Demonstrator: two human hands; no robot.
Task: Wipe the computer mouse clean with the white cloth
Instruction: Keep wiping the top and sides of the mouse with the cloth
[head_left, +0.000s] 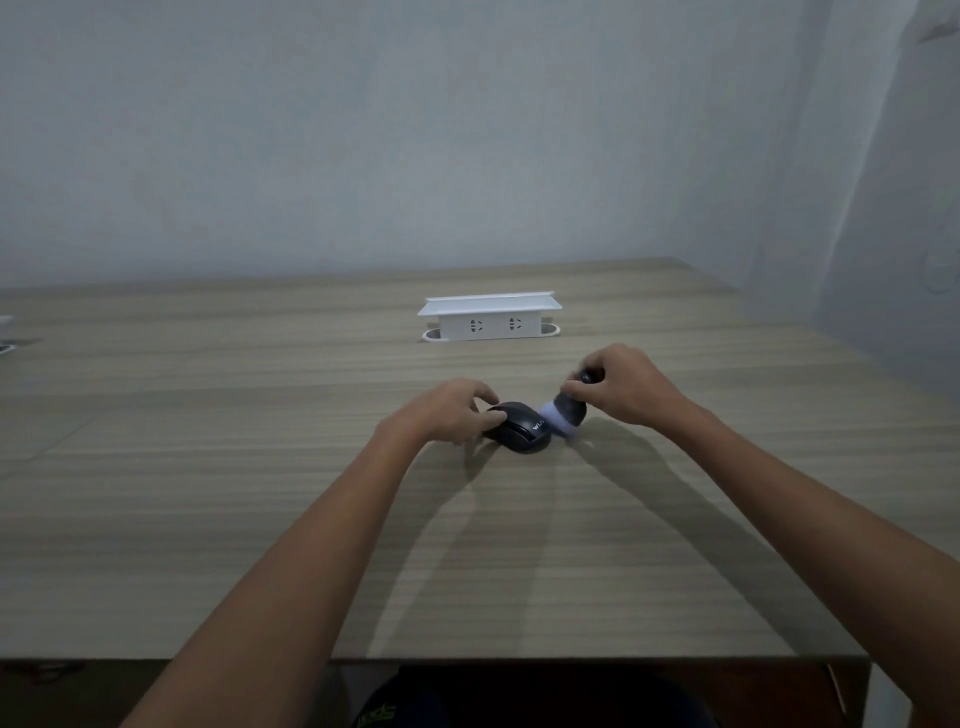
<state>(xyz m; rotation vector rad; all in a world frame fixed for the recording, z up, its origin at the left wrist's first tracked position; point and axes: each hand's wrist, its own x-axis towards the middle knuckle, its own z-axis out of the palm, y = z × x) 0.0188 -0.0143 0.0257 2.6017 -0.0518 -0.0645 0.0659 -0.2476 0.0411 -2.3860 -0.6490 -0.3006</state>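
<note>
A black computer mouse (519, 428) lies on the wooden table (260, 519), with pale lettering on its right side. My left hand (449, 413) grips it from the left, fingers curled over its top and near edge. My right hand (623, 384) is closed on a blurred dark grey piece (571, 408) whose pale end, the white cloth (551, 420), touches the right end of the mouse. Only a small patch of the white cloth shows below my fingers.
A white socket box (491, 317) with two outlets rises from the table behind my hands. The wall (467, 130) runs along the back and right. The table's front edge (519, 659) is close to my body.
</note>
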